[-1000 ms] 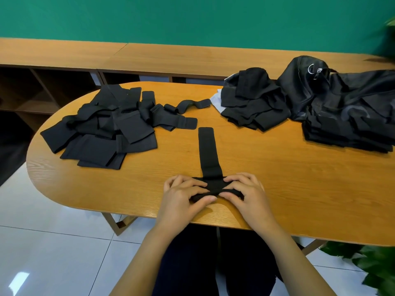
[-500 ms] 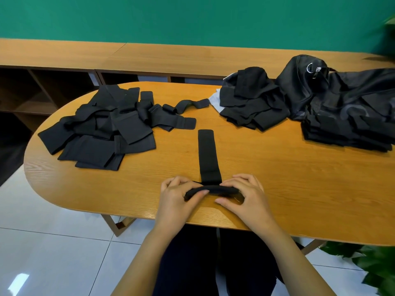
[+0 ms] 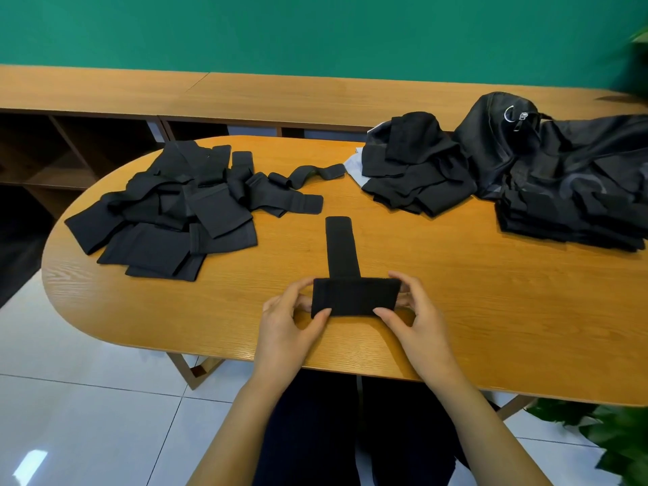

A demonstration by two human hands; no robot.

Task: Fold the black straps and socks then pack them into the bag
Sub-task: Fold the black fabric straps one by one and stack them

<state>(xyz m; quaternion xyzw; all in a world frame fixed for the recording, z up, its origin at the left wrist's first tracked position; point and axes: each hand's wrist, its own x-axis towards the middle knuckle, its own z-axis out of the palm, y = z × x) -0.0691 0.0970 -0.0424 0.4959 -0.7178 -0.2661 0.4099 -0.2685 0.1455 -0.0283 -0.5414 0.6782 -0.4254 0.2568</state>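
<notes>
Strap [image 3: 355, 297] held at the near table [image 3: 473, 310] edge, folding step under way. Loose pile [image 3: 164, 215] lies far left. Left hand [image 3: 280, 327] pinches the strap's left end, right hand [image 3: 417, 320] its right end. Next likely: turn the fold over the flat tail. Bag [image 3: 491, 149] far right.

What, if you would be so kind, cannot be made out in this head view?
1. Bag: head view; the frame's right edge cuts it off, and its opening does not show.
2. Left pile: head view; black pieces overlap, so they cannot be counted.
3. Pale cloth: head view; mostly covered by the middle pile.
4. Strap: head view; its folded front hides the layers behind it, between the left hand and right hand.
</notes>
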